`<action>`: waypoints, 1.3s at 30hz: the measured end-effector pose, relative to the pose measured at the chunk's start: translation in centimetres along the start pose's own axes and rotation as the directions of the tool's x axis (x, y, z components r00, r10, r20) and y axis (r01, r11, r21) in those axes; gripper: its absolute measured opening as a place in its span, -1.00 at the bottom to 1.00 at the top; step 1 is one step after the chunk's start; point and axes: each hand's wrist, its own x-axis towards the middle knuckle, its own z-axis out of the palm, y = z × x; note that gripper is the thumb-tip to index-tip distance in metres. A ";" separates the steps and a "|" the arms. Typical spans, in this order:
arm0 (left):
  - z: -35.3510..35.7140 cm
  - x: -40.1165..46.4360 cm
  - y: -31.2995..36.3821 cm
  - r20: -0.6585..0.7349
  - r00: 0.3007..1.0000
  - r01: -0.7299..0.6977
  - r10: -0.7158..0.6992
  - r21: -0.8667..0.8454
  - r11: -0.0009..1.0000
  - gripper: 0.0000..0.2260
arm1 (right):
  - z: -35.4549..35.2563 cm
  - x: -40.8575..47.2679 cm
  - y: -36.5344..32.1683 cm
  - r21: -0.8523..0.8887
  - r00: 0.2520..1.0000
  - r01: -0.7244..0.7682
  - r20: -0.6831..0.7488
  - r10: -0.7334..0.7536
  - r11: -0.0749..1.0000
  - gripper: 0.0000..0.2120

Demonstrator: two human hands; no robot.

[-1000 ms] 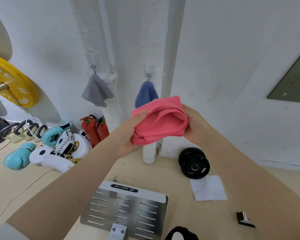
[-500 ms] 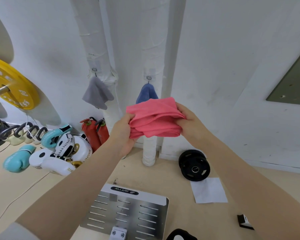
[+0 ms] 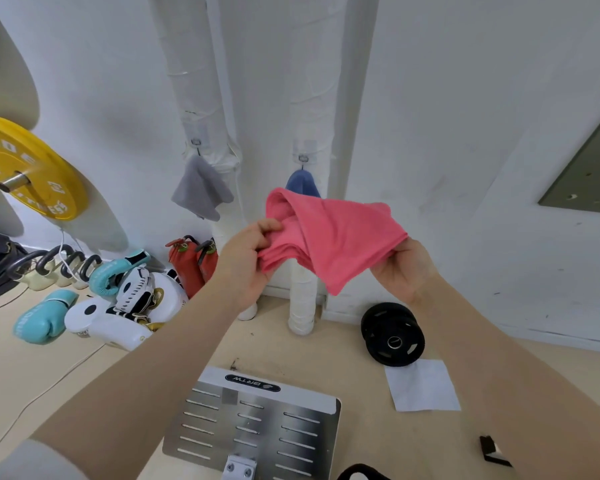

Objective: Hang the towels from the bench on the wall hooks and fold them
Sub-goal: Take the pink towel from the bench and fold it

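A pink towel (image 3: 333, 237) is stretched in the air between both hands, in front of the wrapped white pipes. My left hand (image 3: 246, 258) pinches its bunched left end. My right hand (image 3: 404, 268) grips its right corner from below. A grey towel (image 3: 201, 194) hangs from the left wall hook (image 3: 195, 143). A blue towel (image 3: 302, 183) hangs from the right wall hook (image 3: 302, 157), mostly hidden behind the pink one.
A yellow weight plate (image 3: 32, 168) on a bar sticks out at left. Boxing gloves (image 3: 42, 318) and white pads (image 3: 129, 306) lie on the floor. Black weight plates (image 3: 392, 334), a white sheet (image 3: 421, 384) and a metal footplate (image 3: 257, 424) lie below.
The pink towel went from a folded bundle to spread out wider. My right hand moved right and down, my left hand shifted its grip on the bunched end.
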 end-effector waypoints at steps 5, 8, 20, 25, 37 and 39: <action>0.5 0.0 -1.3 -0.014 0.989 -0.133 0.146 0.334 0.933 -0.59 | 1.5 -0.3 -0.2 -0.042 0.996 -0.084 0.028 0.085 0.996 -0.70; 0.3 0.0 -1.6 -0.025 0.974 -0.170 0.224 0.570 0.804 -0.60 | 1.8 -0.1 -0.5 0.120 0.994 -0.108 0.034 0.105 0.987 -0.66; 1.2 0.7 -1.8 0.059 0.997 0.040 -0.047 0.117 0.992 -0.60 | 1.5 -0.7 1.0 0.004 0.956 -0.145 0.258 0.139 0.989 -0.61; 1.1 1.3 -1.1 0.046 0.999 0.013 -0.021 0.166 0.986 -0.84 | -2.0 0.2 -1.2 -0.417 0.833 -0.225 0.386 0.396 0.880 -0.23; 0.5 3.8 0.9 0.269 0.963 -0.109 0.028 0.291 0.950 -0.76 | 5.4 5.2 -2.9 -0.387 0.994 0.106 0.030 -0.103 0.916 -0.79; -0.2 4.5 1.7 0.333 0.943 -0.123 -0.007 0.368 0.922 -0.70 | 6.6 5.7 -4.0 -0.529 0.970 0.235 0.080 -0.228 0.815 -0.84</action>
